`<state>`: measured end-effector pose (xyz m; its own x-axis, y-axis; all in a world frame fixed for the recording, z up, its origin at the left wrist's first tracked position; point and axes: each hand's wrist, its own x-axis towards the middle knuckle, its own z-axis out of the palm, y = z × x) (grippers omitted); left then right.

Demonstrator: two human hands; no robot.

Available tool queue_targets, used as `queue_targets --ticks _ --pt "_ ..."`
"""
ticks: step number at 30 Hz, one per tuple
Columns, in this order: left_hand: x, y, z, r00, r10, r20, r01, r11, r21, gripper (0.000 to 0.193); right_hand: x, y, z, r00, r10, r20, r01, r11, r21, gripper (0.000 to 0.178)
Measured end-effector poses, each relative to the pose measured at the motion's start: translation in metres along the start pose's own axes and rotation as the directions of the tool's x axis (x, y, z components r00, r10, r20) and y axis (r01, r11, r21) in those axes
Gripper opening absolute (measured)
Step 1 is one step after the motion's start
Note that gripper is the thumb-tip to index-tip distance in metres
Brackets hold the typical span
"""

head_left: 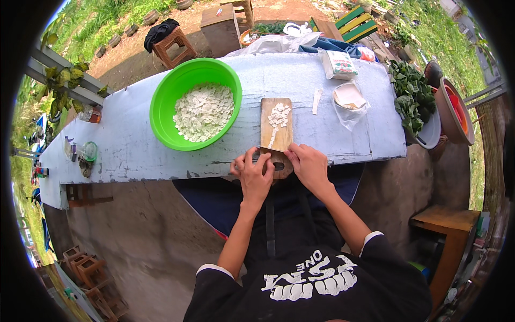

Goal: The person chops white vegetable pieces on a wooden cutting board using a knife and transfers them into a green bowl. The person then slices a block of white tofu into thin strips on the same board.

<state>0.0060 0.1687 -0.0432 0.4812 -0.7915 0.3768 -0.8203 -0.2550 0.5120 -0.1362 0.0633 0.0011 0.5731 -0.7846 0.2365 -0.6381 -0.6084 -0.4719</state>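
Pieces [279,115], small and pale, lie on a wooden board [287,135] just beyond the left hand [254,176] and right hand [310,167], both curled partly closed at the board's near end; whether they pinch anything I cannot tell. Farther out, left of them, a green basin [162,110] holds similar pieces [204,114].

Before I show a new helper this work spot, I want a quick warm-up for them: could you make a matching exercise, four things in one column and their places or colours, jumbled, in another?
Things:
1. large basin
2. cutting board
3. leafy greens
4. dark cloth

Descriptions:
A. at the right end of the table
B. on a brown stool
C. bright green, holding pale pieces
D. brown, its near end between the left hand and the right hand

Pairs: 1-C, 2-D, 3-A, 4-B.
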Motion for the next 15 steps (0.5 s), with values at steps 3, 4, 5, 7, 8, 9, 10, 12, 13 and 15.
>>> queue_targets --ticks 3,4,5,7,8,9,10,12,13,15 --pt "-0.002 -0.002 -0.004 1.000 -0.022 0.008 0.022 1.000 -0.017 0.015 -0.007 -0.001 -0.010 0.996 0.048 0.070 -0.047 0.999 -0.028 0.023" --pt "-0.003 -0.001 -0.005 0.999 -0.032 0.015 0.033 0.999 -0.023 0.015 -0.010 0.000 -0.013 0.991 0.076 0.107 -0.072 0.997 -0.042 0.024" --pt "-0.004 0.000 -0.004 1.000 -0.027 0.005 0.027 0.999 -0.018 0.015 -0.011 0.000 -0.013 0.994 0.068 0.089 -0.065 0.997 -0.039 0.023" --pt "-0.005 0.001 -0.004 1.000 -0.010 -0.010 0.009 1.000 -0.008 0.015 -0.012 0.000 -0.009 0.997 0.058 0.050 -0.057 0.998 -0.031 0.019" --pt "-0.006 0.002 -0.004 1.000 -0.012 -0.012 0.012 1.000 -0.009 0.015 -0.011 0.000 -0.004 0.999 0.032 0.026 -0.031 0.999 -0.012 0.019" --pt "-0.007 0.001 -0.005 1.000 -0.011 -0.013 0.011 1.000 -0.008 0.015 -0.006 0.000 0.002 1.000 0.006 0.000 -0.006 1.000 0.009 0.020" --pt "-0.007 0.002 -0.005 1.000 -0.011 -0.015 0.011 1.000 -0.006 0.015 -0.004 -0.001 0.004 0.999 -0.018 -0.028 0.019 0.999 0.030 0.020" --pt "-0.008 0.003 -0.009 1.000 -0.021 -0.001 0.021 1.000 -0.016 0.014 -0.006 -0.004 -0.001 1.000 0.002 -0.002 -0.002 1.000 0.007 0.019" --pt "-0.008 0.003 -0.010 1.000 -0.027 0.004 0.027 0.999 -0.020 0.014 -0.007 -0.006 -0.004 1.000 0.010 0.011 -0.010 1.000 -0.005 0.019" --pt "-0.009 0.001 -0.007 1.000 -0.031 -0.006 0.031 0.999 -0.018 0.013 -0.015 -0.007 -0.009 0.998 0.043 0.052 -0.041 0.999 -0.026 0.019"
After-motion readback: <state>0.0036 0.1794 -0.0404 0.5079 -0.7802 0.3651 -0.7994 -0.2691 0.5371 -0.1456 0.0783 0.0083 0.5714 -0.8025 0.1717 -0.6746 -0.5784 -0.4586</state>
